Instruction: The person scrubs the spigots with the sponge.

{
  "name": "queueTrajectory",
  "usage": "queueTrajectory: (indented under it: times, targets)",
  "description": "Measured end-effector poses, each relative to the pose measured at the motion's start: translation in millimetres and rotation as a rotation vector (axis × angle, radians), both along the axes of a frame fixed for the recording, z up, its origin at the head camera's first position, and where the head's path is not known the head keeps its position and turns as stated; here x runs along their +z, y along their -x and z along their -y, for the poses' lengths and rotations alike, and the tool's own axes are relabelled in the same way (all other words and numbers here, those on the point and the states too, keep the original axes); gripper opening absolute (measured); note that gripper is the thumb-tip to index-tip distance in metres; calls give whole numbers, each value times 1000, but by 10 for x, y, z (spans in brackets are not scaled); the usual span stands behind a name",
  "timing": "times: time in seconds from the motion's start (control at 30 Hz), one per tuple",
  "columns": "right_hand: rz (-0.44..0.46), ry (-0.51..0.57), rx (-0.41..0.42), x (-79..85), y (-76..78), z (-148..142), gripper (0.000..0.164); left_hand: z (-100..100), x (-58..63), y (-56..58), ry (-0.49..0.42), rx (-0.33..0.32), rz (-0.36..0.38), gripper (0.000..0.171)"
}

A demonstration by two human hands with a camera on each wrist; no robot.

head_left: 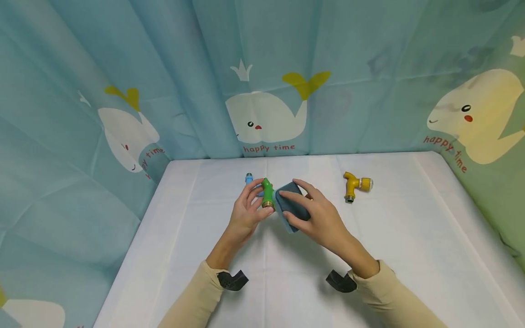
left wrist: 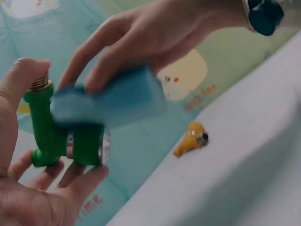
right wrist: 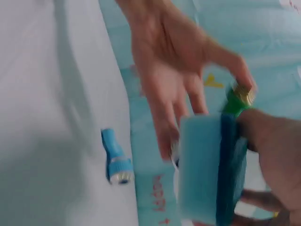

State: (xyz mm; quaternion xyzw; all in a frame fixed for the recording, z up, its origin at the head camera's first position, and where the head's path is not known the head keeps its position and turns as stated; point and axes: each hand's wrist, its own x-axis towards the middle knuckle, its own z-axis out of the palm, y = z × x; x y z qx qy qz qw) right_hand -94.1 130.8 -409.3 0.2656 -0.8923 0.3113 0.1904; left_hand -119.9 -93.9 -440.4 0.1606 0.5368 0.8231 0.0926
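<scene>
My left hand (head_left: 244, 214) grips a green tap (head_left: 267, 193) with a brass threaded end, thumb at the thread and fingertips under the knob side, as the left wrist view shows. A blue scouring sponge (head_left: 297, 202) with a darker face is held between the thumb and fingers of my right hand (head_left: 326, 223). In the left wrist view the sponge (left wrist: 124, 96), slightly blurred, lies against or just in front of the green tap's body (left wrist: 44, 117). From the right wrist view, the sponge (right wrist: 202, 165) hides most of the tap.
Beyond my left hand a blue tap (head_left: 249, 177) lies on the white table (head_left: 197, 182), partly hidden in the head view. A yellow tap (head_left: 352, 186) lies to the right. A whale-print curtain (head_left: 262, 45) stands behind and beside the table.
</scene>
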Motion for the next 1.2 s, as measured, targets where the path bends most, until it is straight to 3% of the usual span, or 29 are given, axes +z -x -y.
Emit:
queueTrajectory:
  times: [0.17,0.33,0.5,0.57,0.73,0.9,1.0,1.2]
  targets:
    - [-75,-80,-57,6,-4,57,42,-65,27,-24,-1,61,37,82]
    - [-66,-14,-59,-7,-33,114,41,-118,39,-38,-31,102,91,80]
    - [-50,-36,-112,-44,-46,180,42,-166,17,-35,-31,139,100,85]
    - [10,28,-106,-43,-43,196,42,-173,-1,-44,-36,150,108,84]
    - [190,324,-21,-26,-48,195,45,-179,-33,-40,-49,168,102,81]
    - [211,426,-14,-53,-86,213,46,-183,-43,-23,-62,184,106,79]
    - [123,336,-35,-81,-94,244,46,-191,-39,-42,-99,194,137,73]
    - [-94,-58,-198,-147,-64,271,42,-211,-32,-79,-65,208,159,79]
